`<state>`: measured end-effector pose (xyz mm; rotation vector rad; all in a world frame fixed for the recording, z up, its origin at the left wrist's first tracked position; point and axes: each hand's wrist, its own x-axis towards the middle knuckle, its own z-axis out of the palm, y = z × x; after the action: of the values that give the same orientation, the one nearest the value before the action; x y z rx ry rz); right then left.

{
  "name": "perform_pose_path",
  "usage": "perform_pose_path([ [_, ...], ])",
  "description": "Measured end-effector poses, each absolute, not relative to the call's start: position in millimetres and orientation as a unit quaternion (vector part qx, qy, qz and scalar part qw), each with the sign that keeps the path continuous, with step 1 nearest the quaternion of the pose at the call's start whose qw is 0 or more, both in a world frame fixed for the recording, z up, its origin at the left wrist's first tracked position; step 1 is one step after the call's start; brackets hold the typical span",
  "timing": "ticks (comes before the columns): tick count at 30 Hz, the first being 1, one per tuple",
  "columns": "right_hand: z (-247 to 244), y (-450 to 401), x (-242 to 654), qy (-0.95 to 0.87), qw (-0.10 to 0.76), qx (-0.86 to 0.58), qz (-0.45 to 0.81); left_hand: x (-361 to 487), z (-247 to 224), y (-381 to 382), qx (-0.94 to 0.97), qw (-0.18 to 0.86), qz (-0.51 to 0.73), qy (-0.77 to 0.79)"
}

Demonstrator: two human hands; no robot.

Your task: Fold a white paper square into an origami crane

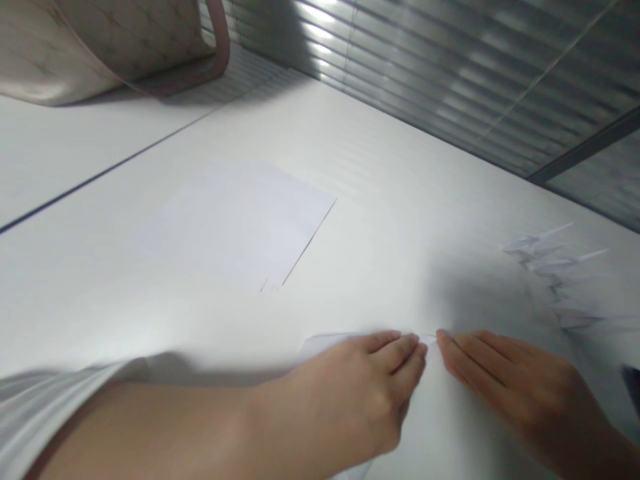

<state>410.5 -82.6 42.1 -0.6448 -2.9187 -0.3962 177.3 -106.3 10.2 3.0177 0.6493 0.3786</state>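
Note:
A white sheet of paper lies on the table, mostly covered by my left hand. The fingers of that hand are drawn together and press down on the paper's far edge. My right hand comes in from the right, its fingers closed together, with the tips at a narrow corner of the same paper. Only a small gap separates the two hands' fingertips. Another bit of the paper shows below my left wrist. How it is folded under the hand is hidden.
Several folded paper cranes stand at the right. Flat white paper lies left of centre on the white table. At the back left is a bag with a pink handle. Window blinds border the far edge.

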Motion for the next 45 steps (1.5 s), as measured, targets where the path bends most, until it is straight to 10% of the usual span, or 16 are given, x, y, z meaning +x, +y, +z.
perform_pose_path([
  [45, 13.2, -114.9, 414.2, -0.929, 0.103, -0.345, -0.079, 175.6, 12.9, -101.9, 0.969, 0.025, 0.132, 0.208],
])
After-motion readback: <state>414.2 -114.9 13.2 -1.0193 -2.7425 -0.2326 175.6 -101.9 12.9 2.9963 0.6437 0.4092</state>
